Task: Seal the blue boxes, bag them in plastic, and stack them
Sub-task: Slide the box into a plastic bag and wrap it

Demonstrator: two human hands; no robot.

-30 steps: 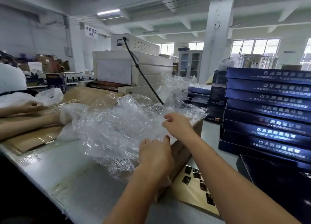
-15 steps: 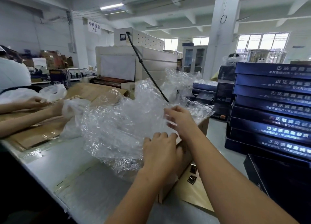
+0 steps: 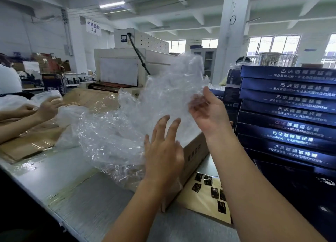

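A heap of crumpled clear plastic bags (image 3: 116, 132) lies on top of a cardboard carton (image 3: 195, 150) on the grey table (image 3: 60, 178). My right hand (image 3: 209, 114), palm up, holds one clear bag (image 3: 174, 88) lifted out of the heap, its fingers curled under the film. Just in front of the heap, my left hand (image 3: 163, 149) has its fingers spread and straight, holding nothing. A tall stack of flat blue boxes (image 3: 287, 114) stands at the right, and a further dark box (image 3: 300, 190) lies in front of it.
A brown sheet with small black stickers (image 3: 205, 192) lies beside the carton. A beige shrink-wrap machine (image 3: 125, 68) stands behind the heap. Another person's hands (image 3: 45, 108) work on flat cardboard (image 3: 27, 147) at the left. A white pillar (image 3: 231, 37) rises behind.
My right hand has lifted a bag up and to the right out of the heap. My left hand has let go of the plastic and opened its fingers.
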